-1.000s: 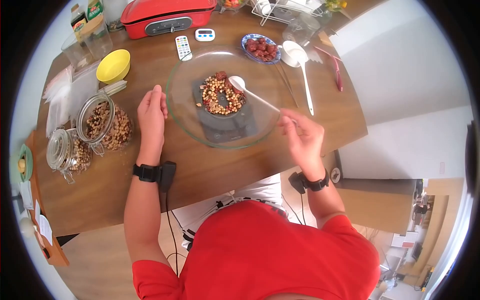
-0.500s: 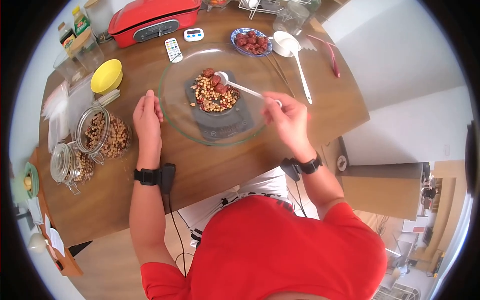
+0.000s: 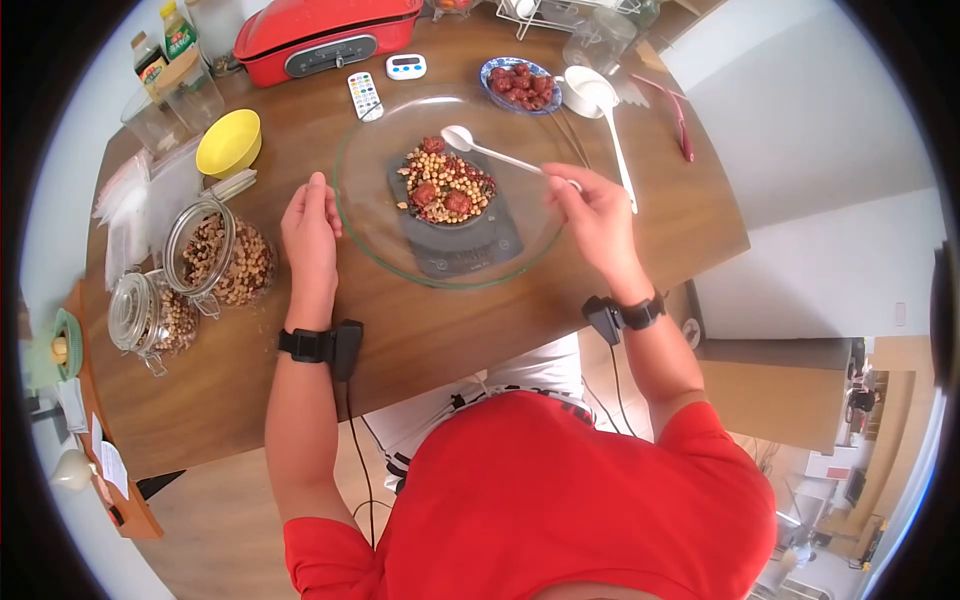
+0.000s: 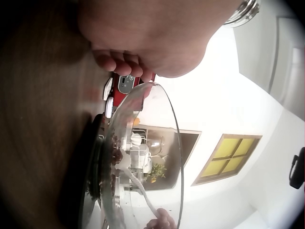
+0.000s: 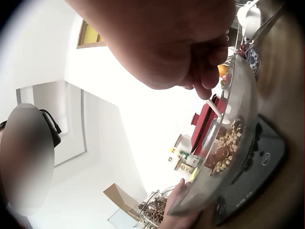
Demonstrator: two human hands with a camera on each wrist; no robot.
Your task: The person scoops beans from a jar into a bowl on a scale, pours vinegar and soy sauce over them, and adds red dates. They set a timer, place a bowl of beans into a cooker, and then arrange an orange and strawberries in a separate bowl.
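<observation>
My right hand [image 3: 598,222] pinches the handle end of a white spoon [image 3: 508,159] above a large clear glass bowl [image 3: 362,244]. The spoon's head hangs over the far side of the mixed beans and grains [image 3: 445,178] in the bowl. Several red dates [image 3: 457,203] sit among them. Under the bowl is a dark kitchen scale [image 5: 267,171]. My left hand [image 3: 311,235] rests on its side on the table, left of the bowl and close to its rim, fingers loosely bent and holding nothing.
Left of me stand two glass jars [image 3: 235,270] of beans and a yellow bowl [image 3: 229,143]. At the back are a red electric cooker [image 3: 330,45], a remote [image 3: 365,96] and a timer [image 3: 406,67]. Behind the glass bowl, a blue-patterned dish [image 3: 488,82] holds dates, beside a white ladle [image 3: 618,160].
The spoon's head has lifted off the beans toward the bowl's far side. The dates now lie spread apart, two of them nearer me. My left hand stays beside the bowl.
</observation>
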